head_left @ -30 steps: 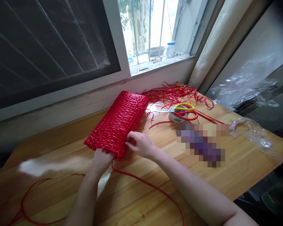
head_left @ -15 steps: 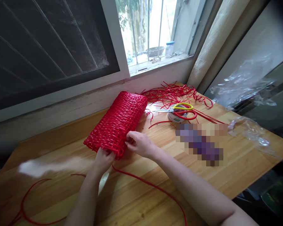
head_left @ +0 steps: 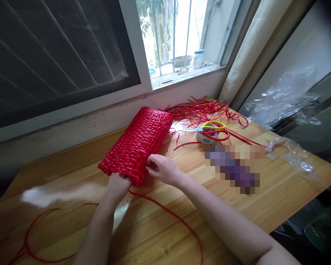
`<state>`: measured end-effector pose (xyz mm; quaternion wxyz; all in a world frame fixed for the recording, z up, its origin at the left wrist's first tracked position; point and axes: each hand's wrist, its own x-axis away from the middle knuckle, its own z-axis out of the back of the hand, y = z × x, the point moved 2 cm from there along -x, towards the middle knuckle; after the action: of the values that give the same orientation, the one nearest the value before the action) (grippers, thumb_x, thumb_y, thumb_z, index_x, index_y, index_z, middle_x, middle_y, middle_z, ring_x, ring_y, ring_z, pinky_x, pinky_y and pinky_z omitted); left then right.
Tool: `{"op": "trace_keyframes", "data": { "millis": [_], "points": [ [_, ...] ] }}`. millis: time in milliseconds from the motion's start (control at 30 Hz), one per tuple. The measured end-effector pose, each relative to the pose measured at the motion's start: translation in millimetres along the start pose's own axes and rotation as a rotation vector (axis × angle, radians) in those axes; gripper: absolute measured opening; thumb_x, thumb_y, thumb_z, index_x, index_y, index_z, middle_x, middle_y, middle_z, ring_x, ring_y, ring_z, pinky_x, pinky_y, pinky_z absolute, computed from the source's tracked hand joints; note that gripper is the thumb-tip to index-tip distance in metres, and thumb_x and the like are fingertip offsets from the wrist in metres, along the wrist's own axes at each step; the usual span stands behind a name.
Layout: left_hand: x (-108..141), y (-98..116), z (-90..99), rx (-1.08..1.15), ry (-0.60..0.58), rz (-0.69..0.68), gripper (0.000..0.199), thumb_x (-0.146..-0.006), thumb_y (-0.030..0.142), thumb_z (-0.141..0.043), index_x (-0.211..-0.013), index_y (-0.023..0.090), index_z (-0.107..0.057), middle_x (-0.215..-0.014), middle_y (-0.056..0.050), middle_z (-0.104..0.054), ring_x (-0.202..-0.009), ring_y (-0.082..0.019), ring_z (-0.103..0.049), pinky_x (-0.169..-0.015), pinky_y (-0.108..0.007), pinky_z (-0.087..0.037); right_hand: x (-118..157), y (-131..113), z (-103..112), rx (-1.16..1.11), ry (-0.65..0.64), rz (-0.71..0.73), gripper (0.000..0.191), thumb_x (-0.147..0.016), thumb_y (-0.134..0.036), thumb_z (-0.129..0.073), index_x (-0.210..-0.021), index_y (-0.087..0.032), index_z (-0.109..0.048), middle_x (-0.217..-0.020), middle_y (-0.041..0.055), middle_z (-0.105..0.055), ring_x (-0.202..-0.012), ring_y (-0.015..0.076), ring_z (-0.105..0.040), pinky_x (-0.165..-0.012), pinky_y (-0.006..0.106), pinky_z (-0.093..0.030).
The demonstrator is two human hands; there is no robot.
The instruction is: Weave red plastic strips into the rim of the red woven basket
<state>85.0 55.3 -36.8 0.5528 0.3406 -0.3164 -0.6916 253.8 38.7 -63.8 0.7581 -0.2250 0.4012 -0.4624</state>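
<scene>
A red woven basket [head_left: 139, 141] lies on its side on the wooden table, its near end toward me. My left hand [head_left: 120, 184] reaches into that near end, and its fingers are hidden inside the weave. Against the basket's right side, my right hand [head_left: 161, 167] has thumb and fingers pinched together; what lies between them is too small to make out. A long red strand [head_left: 171, 213] runs from under the near end across the table toward me.
Scissors [head_left: 213, 130] with yellow and red handles rest on a round tub [head_left: 206, 137]. Behind them is a heap of loose red strips [head_left: 198, 110]. A blurred-out item [head_left: 234, 169] and clear plastic film [head_left: 295, 156] lie to the right. Another red strand [head_left: 27, 235] curls at the left.
My left hand has gone a little deeper into the basket's near end. The long red strand's loose part has shifted left. My right hand stays in place.
</scene>
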Motion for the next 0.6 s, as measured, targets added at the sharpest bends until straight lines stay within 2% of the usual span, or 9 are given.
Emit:
{"op": "trace_keyframes", "data": {
  "millis": [167,400,600],
  "points": [
    [-4,-5,-0.4,0.004,-0.047,-0.062,0.007,-0.053,0.021,-0.053,-0.053,0.023,-0.06,-0.065,-0.002,-0.064,-0.073,-0.023,-0.056,-0.079,-0.036,-0.045,1,1,-1,-0.022,-0.011,0.005,0.006,-0.074,-0.015,-0.05,-0.074,-0.018,-0.045,-0.072,0.0005,-0.053,-0.064,0.011,-0.047,-0.06,0.022,-0.039],
    [-7,-22,-0.4,-0.001,-0.029,-0.06,0.01,-0.046,0.018,-0.053,-0.046,0.025,-0.06,-0.056,-0.001,-0.063,-0.068,-0.024,-0.056,-0.082,-0.04,-0.045,0,-1,0,-0.015,-0.02,0.014,0.007,-0.073,-0.013,-0.05,-0.074,-0.017,-0.044,-0.072,0.001,-0.053,-0.065,0.0113,-0.047,-0.061,0.021,-0.038],
    [-6,-25,-0.3,0.027,-0.008,-0.063,0.005,-0.049,0.022,-0.056,-0.047,0.024,-0.06,-0.054,-0.001,-0.062,-0.068,-0.025,-0.057,-0.078,-0.041,-0.046,-2,-1,0,-0.032,-0.048,0.041,0.01,-0.071,-0.01,-0.05,-0.074,-0.017,-0.044,-0.073,0.0007,-0.053,-0.066,0.0111,-0.047,-0.062,0.021,-0.039]
  ]
}}
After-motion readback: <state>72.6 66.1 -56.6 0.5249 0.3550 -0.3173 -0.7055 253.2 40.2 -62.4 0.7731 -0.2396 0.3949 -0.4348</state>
